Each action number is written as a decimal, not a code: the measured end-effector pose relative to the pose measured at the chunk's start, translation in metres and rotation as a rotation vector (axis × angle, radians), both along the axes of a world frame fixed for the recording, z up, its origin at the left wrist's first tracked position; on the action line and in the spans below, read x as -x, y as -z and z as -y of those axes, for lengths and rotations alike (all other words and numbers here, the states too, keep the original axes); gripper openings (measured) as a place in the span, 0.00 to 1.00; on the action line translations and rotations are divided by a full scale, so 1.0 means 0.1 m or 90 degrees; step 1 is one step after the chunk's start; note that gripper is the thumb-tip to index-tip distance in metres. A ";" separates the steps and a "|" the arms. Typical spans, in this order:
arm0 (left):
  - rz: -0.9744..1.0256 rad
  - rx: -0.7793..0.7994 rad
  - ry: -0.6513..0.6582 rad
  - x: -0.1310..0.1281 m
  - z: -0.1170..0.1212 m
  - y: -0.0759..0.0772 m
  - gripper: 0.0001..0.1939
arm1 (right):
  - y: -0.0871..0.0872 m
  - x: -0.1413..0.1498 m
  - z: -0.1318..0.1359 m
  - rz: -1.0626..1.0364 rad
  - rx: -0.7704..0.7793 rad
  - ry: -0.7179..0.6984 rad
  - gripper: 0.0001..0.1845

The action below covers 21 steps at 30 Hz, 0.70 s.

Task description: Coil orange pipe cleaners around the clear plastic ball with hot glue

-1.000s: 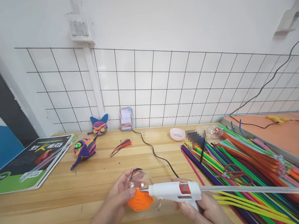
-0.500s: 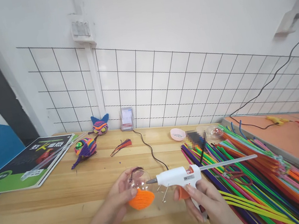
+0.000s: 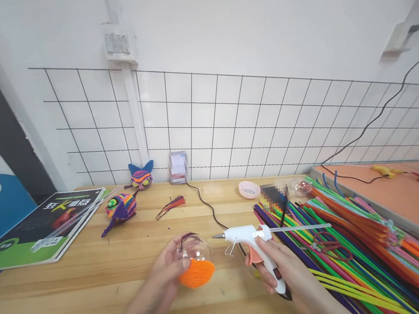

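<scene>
My left hand [image 3: 169,271] grips a clear plastic ball [image 3: 200,247]. Orange pipe cleaner [image 3: 197,273] covers the ball's lower part in rows, and a dark cord loop is at its top. In my right hand [image 3: 277,258] is a white hot glue gun [image 3: 242,235], held by its handle with fingers around the orange trigger. Its metal nozzle points left toward the ball, a small gap apart from it. A clear glue stick [image 3: 301,227] sticks out of the gun's back.
Colourful pipe cleaners [image 3: 354,250] cover the right side, with scissors [image 3: 331,246] on them. Behind are a pink bowl [image 3: 249,189], a tassel [image 3: 171,205], a striped fish [image 3: 120,208], a cat-eared ball [image 3: 142,176] and a magazine [image 3: 64,224]. A black cable [image 3: 207,205] crosses the table.
The glue gun has drawn back to the right from the ball, its nozzle leaving the orange edge, and its body has turned. My left hand keeps the ball in nearly the same place.
</scene>
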<state>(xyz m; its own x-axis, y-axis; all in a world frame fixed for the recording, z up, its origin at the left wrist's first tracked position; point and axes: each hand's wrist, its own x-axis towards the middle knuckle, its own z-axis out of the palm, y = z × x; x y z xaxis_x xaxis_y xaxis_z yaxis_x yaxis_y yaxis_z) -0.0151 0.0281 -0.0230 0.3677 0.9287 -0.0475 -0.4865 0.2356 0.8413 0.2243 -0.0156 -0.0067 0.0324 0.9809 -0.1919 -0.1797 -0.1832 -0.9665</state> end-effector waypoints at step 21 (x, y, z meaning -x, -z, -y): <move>0.019 0.052 -0.209 0.11 -0.15 -0.03 0.22 | 0.35 -0.03 -0.08 0.387 0.062 -0.183 0.26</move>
